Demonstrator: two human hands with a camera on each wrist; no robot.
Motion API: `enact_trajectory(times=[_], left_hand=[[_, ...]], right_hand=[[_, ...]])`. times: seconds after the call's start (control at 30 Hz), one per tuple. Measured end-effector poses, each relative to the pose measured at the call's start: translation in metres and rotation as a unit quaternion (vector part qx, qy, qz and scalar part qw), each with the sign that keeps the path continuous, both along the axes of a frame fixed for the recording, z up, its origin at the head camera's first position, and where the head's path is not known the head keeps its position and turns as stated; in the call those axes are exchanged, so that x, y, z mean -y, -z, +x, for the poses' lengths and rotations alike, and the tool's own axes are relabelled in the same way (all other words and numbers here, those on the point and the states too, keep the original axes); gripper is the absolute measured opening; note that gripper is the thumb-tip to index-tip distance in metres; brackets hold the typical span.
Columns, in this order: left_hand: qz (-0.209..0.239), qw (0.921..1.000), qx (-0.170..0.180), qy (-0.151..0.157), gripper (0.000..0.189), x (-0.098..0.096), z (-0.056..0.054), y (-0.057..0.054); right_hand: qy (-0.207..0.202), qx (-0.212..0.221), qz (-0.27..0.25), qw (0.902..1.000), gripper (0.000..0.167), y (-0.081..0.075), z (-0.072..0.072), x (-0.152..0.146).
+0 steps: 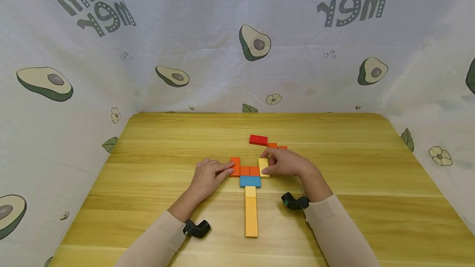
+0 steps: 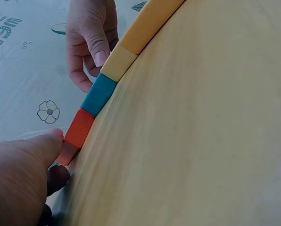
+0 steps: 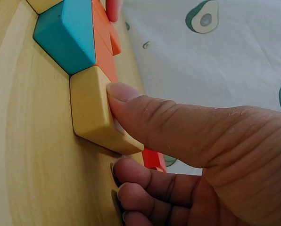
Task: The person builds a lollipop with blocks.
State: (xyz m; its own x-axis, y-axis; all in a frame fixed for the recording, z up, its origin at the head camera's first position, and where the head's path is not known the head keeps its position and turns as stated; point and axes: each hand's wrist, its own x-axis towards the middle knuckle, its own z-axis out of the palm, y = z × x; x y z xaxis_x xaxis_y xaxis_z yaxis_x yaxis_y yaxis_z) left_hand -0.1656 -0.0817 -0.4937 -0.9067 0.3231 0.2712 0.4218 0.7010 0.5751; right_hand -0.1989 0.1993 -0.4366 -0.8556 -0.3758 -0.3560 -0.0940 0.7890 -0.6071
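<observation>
Flat wooden blocks form a figure on the table. My right hand (image 1: 287,162) pinches a pale yellow block (image 1: 264,169), thumb near its close end and index finger at its far end. In the right wrist view the thumb lies along the pale yellow block (image 3: 91,103). On the left, my left hand (image 1: 209,175) touches an upright orange block (image 1: 235,163) with thumb and index fingertips. Two small orange blocks (image 1: 249,171) sit between these, above a blue block (image 1: 250,181). Below it come a small yellow block (image 1: 250,191) and a long yellow-orange block (image 1: 251,217).
Beyond the figure lie a red block (image 1: 258,139) and two small orange blocks (image 1: 272,146), partly behind the right hand. A printed cloth (image 1: 208,28) hangs around the back and sides of the wooden table (image 1: 178,135). Both wrists carry black cameras (image 1: 295,202).
</observation>
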Motion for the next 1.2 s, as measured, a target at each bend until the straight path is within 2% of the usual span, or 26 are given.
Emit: enact_trajectory(times=[0.2, 0.33, 0.47, 0.57, 0.73, 0.87, 1.07, 1.2], left_hand=[[0.001, 1.0000, 0.004, -0.001, 0.028, 0.001, 0.000, -0.001], [0.000, 1.0000, 0.003, -0.001, 0.028, 0.001, 0.001, 0.000], [0.002, 1.0000, 0.005, -0.001, 0.028, 0.001, 0.001, 0.000], [0.003, 1.0000, 0.005, -0.001, 0.028, 0.001, 0.001, 0.000], [0.003, 1.0000, 0.006, -0.002, 0.028, 0.002, 0.001, 0.001], [0.003, 1.0000, 0.005, -0.003, 0.027, 0.002, 0.001, 0.001], [0.002, 1.0000, 0.008, -0.003, 0.028, 0.001, 0.001, 0.001], [-0.001, 0.9999, 0.010, -0.002, 0.028, 0.000, 0.000, 0.000]], right_hand=[[0.004, -0.009, -0.014, 0.9999, 0.039, -0.007, -0.002, -0.007], [0.057, -0.060, -0.021, 0.9964, 0.031, -0.014, -0.006, -0.026], [0.118, -0.094, 0.006, 0.9885, 0.029, -0.017, -0.008, -0.043], [0.127, -0.080, 0.023, 0.9884, 0.031, -0.016, -0.009, -0.051], [0.111, -0.043, 0.044, 0.9918, 0.046, -0.006, -0.012, -0.051], [0.120, -0.047, 0.072, 0.9891, 0.057, 0.001, -0.013, -0.046], [0.124, -0.051, 0.076, 0.9882, 0.043, -0.002, -0.011, -0.045], [0.131, -0.051, 0.074, 0.9873, 0.040, -0.005, -0.010, -0.046]])
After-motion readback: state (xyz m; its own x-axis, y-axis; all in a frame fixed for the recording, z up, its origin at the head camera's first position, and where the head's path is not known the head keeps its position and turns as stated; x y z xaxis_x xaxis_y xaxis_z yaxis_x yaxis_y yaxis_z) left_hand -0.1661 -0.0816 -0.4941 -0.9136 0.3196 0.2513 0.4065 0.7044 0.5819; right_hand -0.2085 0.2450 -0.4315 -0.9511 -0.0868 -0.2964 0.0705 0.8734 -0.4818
